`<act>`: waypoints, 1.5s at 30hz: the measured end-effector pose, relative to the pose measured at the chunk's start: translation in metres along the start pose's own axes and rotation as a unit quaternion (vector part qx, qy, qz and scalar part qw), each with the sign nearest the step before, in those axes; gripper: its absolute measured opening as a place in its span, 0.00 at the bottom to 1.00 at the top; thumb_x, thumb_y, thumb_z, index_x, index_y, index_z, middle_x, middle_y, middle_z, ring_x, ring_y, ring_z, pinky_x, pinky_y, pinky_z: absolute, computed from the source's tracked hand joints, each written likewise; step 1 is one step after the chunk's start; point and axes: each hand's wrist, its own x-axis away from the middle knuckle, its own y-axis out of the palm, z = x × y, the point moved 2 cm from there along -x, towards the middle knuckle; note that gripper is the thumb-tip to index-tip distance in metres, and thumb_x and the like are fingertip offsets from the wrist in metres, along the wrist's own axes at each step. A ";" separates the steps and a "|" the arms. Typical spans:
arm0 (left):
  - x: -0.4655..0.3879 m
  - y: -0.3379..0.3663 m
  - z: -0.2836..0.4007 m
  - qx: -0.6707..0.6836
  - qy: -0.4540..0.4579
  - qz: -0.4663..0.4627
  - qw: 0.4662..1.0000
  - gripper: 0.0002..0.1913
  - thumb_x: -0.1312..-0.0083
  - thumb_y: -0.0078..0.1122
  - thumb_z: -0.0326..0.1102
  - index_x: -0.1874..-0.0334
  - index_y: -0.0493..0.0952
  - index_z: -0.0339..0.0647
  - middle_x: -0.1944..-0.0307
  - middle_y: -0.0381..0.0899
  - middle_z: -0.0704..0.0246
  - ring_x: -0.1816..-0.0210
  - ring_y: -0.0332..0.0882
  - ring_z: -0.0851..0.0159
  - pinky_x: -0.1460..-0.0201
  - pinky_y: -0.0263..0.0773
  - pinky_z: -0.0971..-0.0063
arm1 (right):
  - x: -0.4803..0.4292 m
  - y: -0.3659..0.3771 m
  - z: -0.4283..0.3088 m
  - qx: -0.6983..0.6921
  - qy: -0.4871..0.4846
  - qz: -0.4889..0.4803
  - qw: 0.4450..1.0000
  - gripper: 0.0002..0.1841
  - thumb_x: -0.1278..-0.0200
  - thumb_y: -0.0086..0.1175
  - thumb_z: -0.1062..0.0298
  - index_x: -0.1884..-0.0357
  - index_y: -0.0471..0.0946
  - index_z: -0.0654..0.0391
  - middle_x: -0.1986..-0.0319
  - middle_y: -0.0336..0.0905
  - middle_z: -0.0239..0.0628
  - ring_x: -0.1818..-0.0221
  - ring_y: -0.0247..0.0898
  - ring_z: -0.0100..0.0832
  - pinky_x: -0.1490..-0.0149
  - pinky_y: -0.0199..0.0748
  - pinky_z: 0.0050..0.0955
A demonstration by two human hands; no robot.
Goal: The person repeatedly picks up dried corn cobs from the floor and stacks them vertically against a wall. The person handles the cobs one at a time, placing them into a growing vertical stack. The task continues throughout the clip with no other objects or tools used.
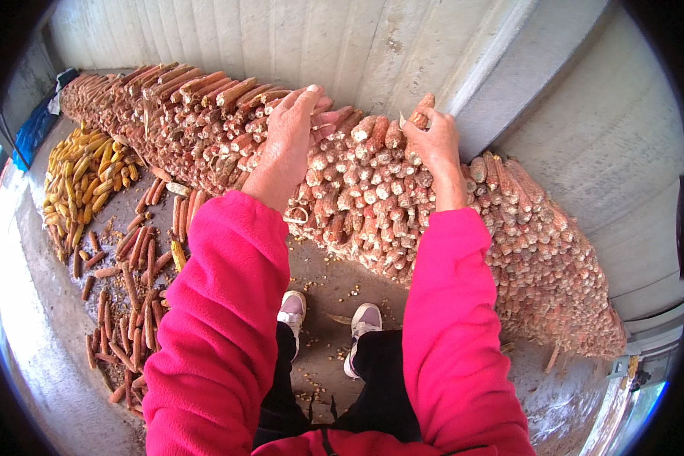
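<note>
A long stack of shelled corn cobs (376,194) lies against the wall, most with their cut ends facing me. My right hand (433,137) grips a reddish corn cob (423,108) between thumb and fingers above the top row of the stack. Over the stack's top edge, to the left, my left hand (296,131) is raised with its thumb up and fingers extended; its palm side is partly hidden, and no cob shows in it. A piece of pale husk (402,121) sticks out by the right thumb.
Yellow unshelled corn ears (85,176) are heaped at the left. Loose bare cobs (142,308) lie scattered on the concrete floor beside my left sleeve, with kernels around my shoes (366,319). A metal post (524,80) stands behind the stack. Blue plastic sheeting (34,134) is at the far left.
</note>
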 end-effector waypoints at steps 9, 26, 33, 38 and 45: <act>0.001 -0.010 0.007 -0.020 -0.002 0.005 1.000 0.21 0.26 0.53 0.42 0.39 0.72 0.34 0.50 0.76 0.65 0.56 0.78 0.66 0.52 0.76 0.68 | -0.001 0.002 -0.003 0.135 -0.008 -0.055 0.989 0.19 0.30 0.45 0.56 0.54 0.83 0.58 0.53 0.82 0.49 0.49 0.73 0.54 0.41 0.69 0.48; 0.000 -0.013 -0.002 -0.063 -0.021 -0.001 0.998 0.18 0.28 0.53 0.37 0.40 0.72 0.36 0.52 0.76 0.67 0.57 0.78 0.67 0.52 0.76 0.70 | 0.002 -0.010 -0.006 0.122 -0.015 -0.103 0.987 0.22 0.42 0.62 0.50 0.53 0.84 0.56 0.57 0.85 0.48 0.52 0.81 0.47 0.44 0.75 0.41; -0.003 -0.010 -0.006 -0.062 -0.022 -0.008 0.998 0.17 0.28 0.53 0.36 0.40 0.71 0.37 0.54 0.76 0.67 0.59 0.79 0.67 0.54 0.77 0.70 | 0.004 -0.029 -0.004 0.044 -0.036 -0.183 0.981 0.33 0.46 0.68 0.56 0.38 0.75 0.57 0.42 0.77 0.48 0.38 0.73 0.43 0.34 0.68 0.39; -0.002 -0.010 -0.008 -0.066 -0.029 0.005 0.997 0.16 0.28 0.53 0.36 0.41 0.72 0.38 0.55 0.77 0.67 0.60 0.79 0.66 0.55 0.77 0.69 | 0.009 -0.007 0.010 0.114 -0.068 -0.246 0.960 0.43 0.46 0.67 0.59 0.27 0.62 0.50 0.28 0.59 0.43 0.26 0.55 0.42 0.26 0.56 0.37; -0.003 -0.016 -0.008 -0.087 -0.039 0.005 0.995 0.17 0.28 0.53 0.35 0.40 0.71 0.37 0.53 0.76 0.66 0.59 0.79 0.65 0.54 0.77 0.68 | 0.007 -0.001 0.012 0.083 -0.037 -0.272 0.958 0.38 0.48 0.65 0.69 0.30 0.67 0.53 0.35 0.69 0.46 0.32 0.64 0.46 0.29 0.63 0.41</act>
